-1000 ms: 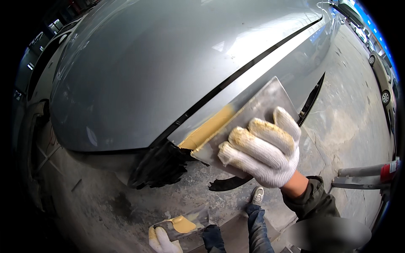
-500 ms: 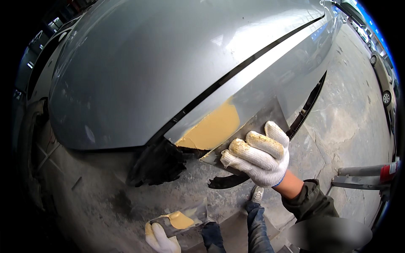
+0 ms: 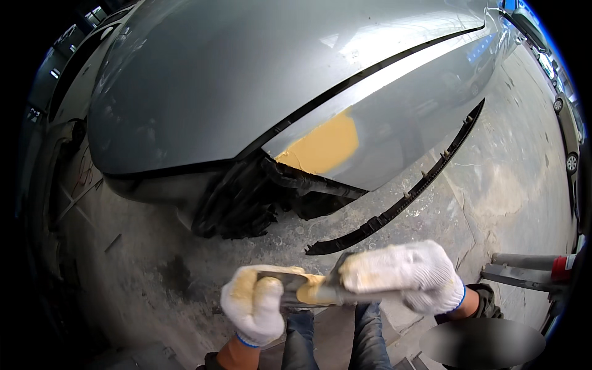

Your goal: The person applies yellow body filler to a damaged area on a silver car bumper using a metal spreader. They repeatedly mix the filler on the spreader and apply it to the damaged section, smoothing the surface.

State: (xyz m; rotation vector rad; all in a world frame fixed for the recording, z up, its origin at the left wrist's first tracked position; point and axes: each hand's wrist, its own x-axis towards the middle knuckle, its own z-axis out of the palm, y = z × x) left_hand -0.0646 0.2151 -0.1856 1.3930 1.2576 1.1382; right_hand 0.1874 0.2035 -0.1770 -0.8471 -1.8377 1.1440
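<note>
My left hand (image 3: 253,308), in a white knit glove stained yellow, is closed on a grey mixing plate (image 3: 271,279), its thumb across the top. Yellow body filler (image 3: 313,290) lies on this plate. Closed in a similar glove, my right hand (image 3: 404,274) grips a flat dark putty spreader (image 3: 338,271), whose edge meets the filler. Motion smears the spreader and part of the right glove. Beyond both hands, a patch of yellow filler (image 3: 324,145) covers the front corner of a grey car fender (image 3: 407,117).
The car's grey hood (image 3: 228,80) fills the far side. Torn black plastic (image 3: 240,197) hangs under the fender corner. A curved black trim strip (image 3: 401,206) arcs over the concrete floor (image 3: 499,185). Grey metal bars (image 3: 524,271) lie at the right, and a parked car (image 3: 570,135) stands beyond.
My right hand has drawn the spreader back from the fender to the plate. My left hand has raised the plate toward it. The filler patch on the fender is now uncovered.
</note>
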